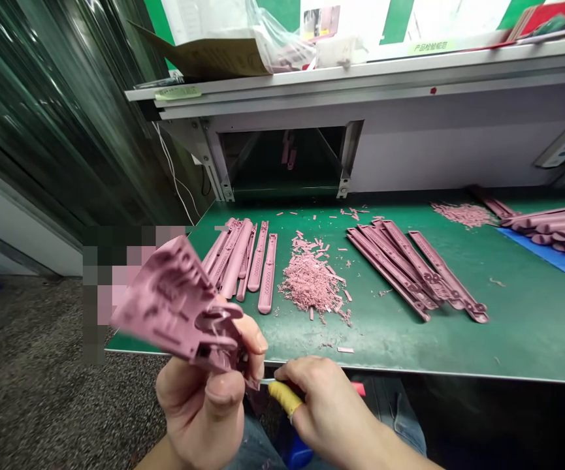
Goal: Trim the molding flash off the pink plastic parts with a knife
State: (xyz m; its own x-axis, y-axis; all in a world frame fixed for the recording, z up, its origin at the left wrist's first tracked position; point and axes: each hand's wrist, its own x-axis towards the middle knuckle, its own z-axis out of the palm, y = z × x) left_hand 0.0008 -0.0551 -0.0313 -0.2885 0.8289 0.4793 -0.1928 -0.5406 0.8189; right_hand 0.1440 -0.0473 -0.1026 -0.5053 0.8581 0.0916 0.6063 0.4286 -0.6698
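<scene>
My left hand [204,411] is closed around a pink moulded plastic part [169,303], holding it up in front of the table edge. The part is long and flared toward the camera, with slots and ribs along its hollow inside. My right hand [334,408] grips a small knife whose red handle end [358,389] pokes out beyond the fist. Its thin blade [266,380] reaches the lower end of the part, by the left fingertips. A yellow finger cover [285,398] wraps the right thumb. The exact contact of blade and plastic is hidden.
On the green table [302,346] lies a heap of pink shavings [314,281], between long pink parts [240,254] on the left and more parts [409,267] on the right. Another pile [556,228] rests on blue sheet. Behind is a conveyor opening [287,163] under a shelf [311,88].
</scene>
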